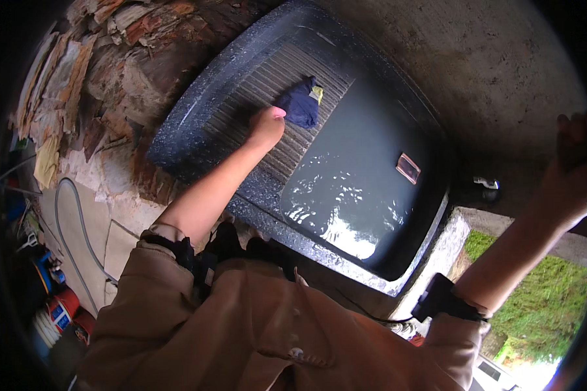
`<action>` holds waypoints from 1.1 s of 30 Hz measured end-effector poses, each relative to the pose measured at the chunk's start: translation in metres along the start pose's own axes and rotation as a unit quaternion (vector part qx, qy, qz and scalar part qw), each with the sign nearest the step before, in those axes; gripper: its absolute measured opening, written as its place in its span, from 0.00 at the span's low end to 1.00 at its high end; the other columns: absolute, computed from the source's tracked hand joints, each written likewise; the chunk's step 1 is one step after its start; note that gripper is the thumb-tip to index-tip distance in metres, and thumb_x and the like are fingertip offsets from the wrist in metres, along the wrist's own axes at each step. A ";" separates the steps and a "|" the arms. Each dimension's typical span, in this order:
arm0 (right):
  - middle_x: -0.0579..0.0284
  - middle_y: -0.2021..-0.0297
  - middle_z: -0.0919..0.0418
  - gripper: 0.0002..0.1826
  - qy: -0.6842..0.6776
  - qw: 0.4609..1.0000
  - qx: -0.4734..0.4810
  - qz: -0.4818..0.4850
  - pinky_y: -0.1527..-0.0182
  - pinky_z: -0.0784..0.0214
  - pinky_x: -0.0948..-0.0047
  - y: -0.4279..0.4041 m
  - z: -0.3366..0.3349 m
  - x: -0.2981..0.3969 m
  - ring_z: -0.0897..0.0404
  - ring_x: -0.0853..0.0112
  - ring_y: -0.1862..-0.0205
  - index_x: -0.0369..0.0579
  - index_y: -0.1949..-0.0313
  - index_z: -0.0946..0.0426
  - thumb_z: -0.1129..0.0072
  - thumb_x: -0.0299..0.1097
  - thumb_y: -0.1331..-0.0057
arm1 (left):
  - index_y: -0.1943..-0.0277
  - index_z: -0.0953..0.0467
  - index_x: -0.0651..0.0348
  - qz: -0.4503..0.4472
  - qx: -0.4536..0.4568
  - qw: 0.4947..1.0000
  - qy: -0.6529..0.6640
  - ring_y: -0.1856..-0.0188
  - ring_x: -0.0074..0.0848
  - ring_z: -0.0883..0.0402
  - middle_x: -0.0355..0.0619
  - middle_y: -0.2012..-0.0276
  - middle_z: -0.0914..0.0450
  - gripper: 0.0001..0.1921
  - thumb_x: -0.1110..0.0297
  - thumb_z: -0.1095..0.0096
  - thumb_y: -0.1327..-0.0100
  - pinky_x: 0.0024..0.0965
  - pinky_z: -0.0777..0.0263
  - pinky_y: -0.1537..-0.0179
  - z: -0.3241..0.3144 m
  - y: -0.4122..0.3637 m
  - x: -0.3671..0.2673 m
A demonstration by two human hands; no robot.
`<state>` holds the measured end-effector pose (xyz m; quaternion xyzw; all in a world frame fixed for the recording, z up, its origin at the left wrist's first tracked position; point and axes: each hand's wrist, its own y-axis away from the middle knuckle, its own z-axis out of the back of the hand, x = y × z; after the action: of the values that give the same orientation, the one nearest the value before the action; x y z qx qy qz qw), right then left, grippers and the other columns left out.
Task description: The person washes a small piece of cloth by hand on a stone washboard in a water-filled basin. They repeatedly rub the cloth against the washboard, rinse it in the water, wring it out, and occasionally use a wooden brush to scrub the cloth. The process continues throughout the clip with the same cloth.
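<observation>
My left hand (268,128) is closed at the near edge of a crumpled dark blue cloth (297,105) and appears to grip it. A yellow-and-grey patch shows on the cloth's far side. The cloth rests on the ribbed washboard (247,93) of a speckled dark stone laundry sink (261,188). Beside the washboard, greyish water (352,151) fills the basin. A small rectangular object (408,168) with a copper-coloured rim sits at the water's right side. My right hand (573,139) is raised at the far right by the wall, too dark to make out its fingers or any hold.
Rough bark-like slabs (122,73) are piled left of the sink. A concrete wall (474,63) rises behind it. A grey hose (80,220) loops over the paved floor, near a red-and-white bucket (58,313). A shiny metal fitting (486,184) lies right of the basin, above grass (543,298).
</observation>
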<state>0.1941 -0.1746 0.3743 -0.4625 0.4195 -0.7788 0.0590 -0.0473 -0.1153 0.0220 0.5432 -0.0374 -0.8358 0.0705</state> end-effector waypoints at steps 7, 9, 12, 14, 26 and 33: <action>0.66 0.83 0.31 0.12 0.157 0.663 0.553 -0.480 0.85 0.41 0.81 0.226 -0.084 -0.097 0.31 0.79 0.84 0.44 0.67 0.26 0.48 0.40 0.37 | 0.61 0.23 0.61 0.039 -0.056 0.998 0.017 0.55 0.37 0.22 0.52 0.61 0.20 0.09 0.74 0.48 0.43 0.35 0.30 0.52 0.016 0.008 0.000; 0.66 0.84 0.31 0.11 0.074 0.716 0.492 -0.489 0.85 0.42 0.81 0.180 -0.036 -0.104 0.32 0.79 0.85 0.44 0.67 0.26 0.47 0.39 0.38 | 0.60 0.23 0.62 0.001 -0.113 0.993 0.034 0.57 0.36 0.21 0.53 0.62 0.20 0.09 0.74 0.47 0.43 0.33 0.29 0.54 0.021 0.007 -0.007; 0.66 0.83 0.32 0.13 0.032 0.933 0.243 -0.263 0.86 0.45 0.81 0.052 0.020 -0.041 0.35 0.80 0.86 0.44 0.67 0.27 0.48 0.42 0.36 | 0.61 0.24 0.63 0.036 -0.134 0.987 0.077 0.62 0.34 0.21 0.52 0.65 0.20 0.08 0.75 0.47 0.42 0.32 0.28 0.57 0.027 0.007 -0.018; 0.65 0.78 0.30 0.12 -0.041 0.977 0.185 -0.099 0.82 0.43 0.83 -0.009 0.015 0.008 0.35 0.80 0.83 0.45 0.64 0.28 0.52 0.41 0.33 | 0.60 0.24 0.62 0.010 -0.165 0.982 0.097 0.62 0.34 0.21 0.51 0.65 0.20 0.08 0.75 0.46 0.42 0.32 0.28 0.57 0.030 0.008 -0.022; 0.59 0.82 0.30 0.16 0.139 0.711 0.515 -0.458 0.84 0.39 0.73 0.229 -0.023 -0.153 0.30 0.75 0.86 0.39 0.63 0.36 0.52 0.42 0.33 | 0.60 0.23 0.60 -0.035 -0.235 0.971 -0.004 0.61 0.31 0.22 0.48 0.64 0.21 0.07 0.74 0.43 0.43 0.31 0.30 0.56 0.031 0.018 0.014; 0.43 0.77 0.24 0.19 0.269 0.767 0.384 -0.438 0.74 0.30 0.59 0.267 0.105 -0.158 0.21 0.55 0.78 0.38 0.62 0.37 0.45 0.42 0.37 | 0.48 0.28 0.59 0.028 -0.039 0.944 -0.328 0.43 0.42 0.32 0.52 0.48 0.28 0.25 0.51 0.42 0.42 0.41 0.38 0.43 0.009 -0.010 -0.014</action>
<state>0.2850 -0.3330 0.1020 -0.3069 -0.1636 -0.9087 -0.2309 -0.0510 -0.1038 0.0368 0.2350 -0.0412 -0.9661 0.0991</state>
